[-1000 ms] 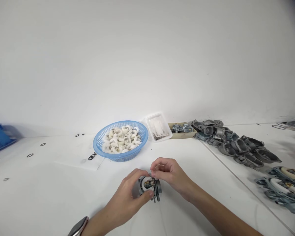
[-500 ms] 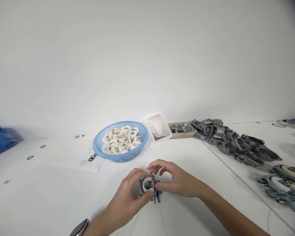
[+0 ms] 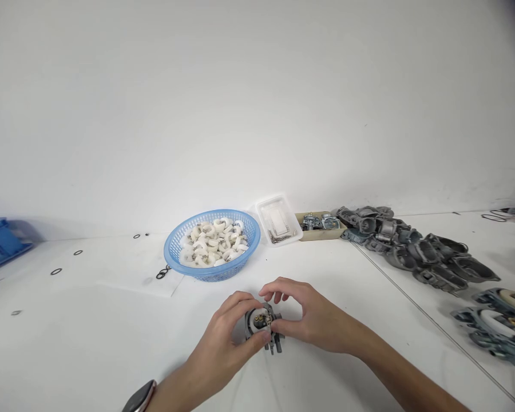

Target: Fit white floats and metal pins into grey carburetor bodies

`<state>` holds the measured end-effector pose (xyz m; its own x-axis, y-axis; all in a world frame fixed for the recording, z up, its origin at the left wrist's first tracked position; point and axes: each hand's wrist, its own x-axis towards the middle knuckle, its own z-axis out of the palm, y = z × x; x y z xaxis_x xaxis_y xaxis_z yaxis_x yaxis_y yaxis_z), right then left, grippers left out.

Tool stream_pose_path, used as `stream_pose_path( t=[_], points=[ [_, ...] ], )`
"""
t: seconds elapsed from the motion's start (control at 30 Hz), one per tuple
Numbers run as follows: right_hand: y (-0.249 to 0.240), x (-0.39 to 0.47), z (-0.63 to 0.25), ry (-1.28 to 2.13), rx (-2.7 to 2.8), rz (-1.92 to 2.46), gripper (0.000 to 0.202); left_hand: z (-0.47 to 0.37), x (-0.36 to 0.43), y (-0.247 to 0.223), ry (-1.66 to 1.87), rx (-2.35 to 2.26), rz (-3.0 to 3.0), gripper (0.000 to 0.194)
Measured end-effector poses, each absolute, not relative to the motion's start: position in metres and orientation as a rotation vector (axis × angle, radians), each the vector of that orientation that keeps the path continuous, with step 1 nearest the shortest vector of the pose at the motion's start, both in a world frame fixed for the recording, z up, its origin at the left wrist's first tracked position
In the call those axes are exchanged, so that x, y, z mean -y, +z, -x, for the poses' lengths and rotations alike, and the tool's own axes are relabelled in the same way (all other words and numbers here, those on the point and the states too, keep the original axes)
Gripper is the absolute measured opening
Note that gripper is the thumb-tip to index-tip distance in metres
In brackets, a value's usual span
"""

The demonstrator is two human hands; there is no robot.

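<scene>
In the head view, a small grey metal carburetor body (image 3: 278, 339) rests at the table's near middle, with a white plastic float and brass jets showing in its upturned face. My left hand (image 3: 227, 337) is closed round its left side, fingers at the far edge and thumb across the near part of the float. The thumb of my right hand (image 3: 304, 320) touches the right part of the float area. Its fingers arch above, apart from the thumb, and I see nothing between them. Part of the carburetor is covered by both hands.
Behind stands a blue basket (image 3: 212, 275) of white floats. Beside it are a clear plastic tray (image 3: 277, 214) with thin metal pins and a tan box (image 3: 321, 234) of carburetors. Grey metal bowls (image 3: 423, 252) are piled right, near more carburetors (image 3: 493, 326). Black rings (image 3: 162, 273) and a blue crate (image 3: 2, 243) lie left.
The view has shifted slightly, so things sit a little differently in the picture. Both hands keep nearly the same pose at the carburetor.
</scene>
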<state>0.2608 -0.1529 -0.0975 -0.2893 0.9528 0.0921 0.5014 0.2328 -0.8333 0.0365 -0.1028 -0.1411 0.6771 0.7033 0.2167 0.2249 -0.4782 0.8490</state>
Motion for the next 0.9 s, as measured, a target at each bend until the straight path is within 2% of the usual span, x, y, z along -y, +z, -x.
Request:
stream_pose_path(
  t=[0.9],
  points=[
    [-0.0959,0.1538,-0.2605,0.876,1.942,1.315,0.038,-0.0329,0.1020,-0.1444,0.715,-0.718,-2.106,0.026]
  ],
)
